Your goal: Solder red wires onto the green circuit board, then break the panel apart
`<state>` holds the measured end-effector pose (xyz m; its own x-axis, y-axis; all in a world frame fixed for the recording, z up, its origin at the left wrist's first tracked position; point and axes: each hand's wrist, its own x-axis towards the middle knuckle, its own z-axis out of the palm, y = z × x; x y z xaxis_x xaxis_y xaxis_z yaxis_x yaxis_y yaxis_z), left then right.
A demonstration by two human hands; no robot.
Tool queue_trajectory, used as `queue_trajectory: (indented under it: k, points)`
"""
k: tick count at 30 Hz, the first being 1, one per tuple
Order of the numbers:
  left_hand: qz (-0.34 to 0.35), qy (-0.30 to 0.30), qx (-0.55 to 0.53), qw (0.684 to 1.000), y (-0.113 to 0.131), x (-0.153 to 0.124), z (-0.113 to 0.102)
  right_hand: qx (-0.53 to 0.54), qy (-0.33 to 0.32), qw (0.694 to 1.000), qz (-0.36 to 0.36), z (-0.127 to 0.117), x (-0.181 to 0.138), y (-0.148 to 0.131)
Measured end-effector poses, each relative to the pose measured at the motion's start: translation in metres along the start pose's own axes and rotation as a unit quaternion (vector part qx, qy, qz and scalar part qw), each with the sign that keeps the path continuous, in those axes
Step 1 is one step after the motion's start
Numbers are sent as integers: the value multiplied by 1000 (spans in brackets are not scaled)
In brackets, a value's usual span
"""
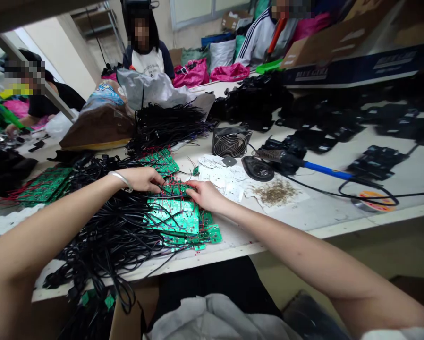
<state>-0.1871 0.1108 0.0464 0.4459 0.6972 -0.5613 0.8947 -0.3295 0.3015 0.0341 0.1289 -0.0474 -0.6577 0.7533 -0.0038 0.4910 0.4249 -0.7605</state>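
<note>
Both my hands reach over a pile of green circuit boards (178, 217) with red and black wires at the table's near edge. My left hand (144, 179), a bracelet on its wrist, curls its fingers onto a board and its wires at the top of the pile. Just to the right, my right hand (205, 193) pinches at the same board's edge. What exactly each hand's fingers grip is hard to make out. A tangle of black cables (109, 236) lies under my left forearm.
More green boards (45, 185) lie at the left. A small fan (230, 141), a blue-handled soldering iron (321, 169) and a solder spool (374, 200) sit to the right, with black parts (321, 118) behind. Three other people sit across the table (304, 219).
</note>
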Motion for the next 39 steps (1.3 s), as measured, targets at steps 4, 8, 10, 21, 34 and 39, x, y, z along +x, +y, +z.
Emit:
queue_trajectory:
  k: [4, 8, 10, 21, 34, 39]
  points:
    - [3, 20, 9, 1000, 0, -2, 4, -24, 22, 999, 12, 3, -1, -2]
    - [-4, 29, 2, 1000, -1, -4, 6, 21, -18, 999, -17, -5, 6, 1]
    - [0, 31, -14, 999, -1, -6, 6, 47, -43, 998, -25, -10, 13, -1]
    - [-50, 83, 28, 995, 5, -8, 13, -146, 0, 989, -5, 3, 17, -26]
    - [-93, 141, 57, 984, 4, -3, 15, -167, -15, 986, -18, 9, 36, -48]
    - [-77, 158, -10, 984, -3, -6, 17, -144, -69, 985, -62, 3, 46, -46]
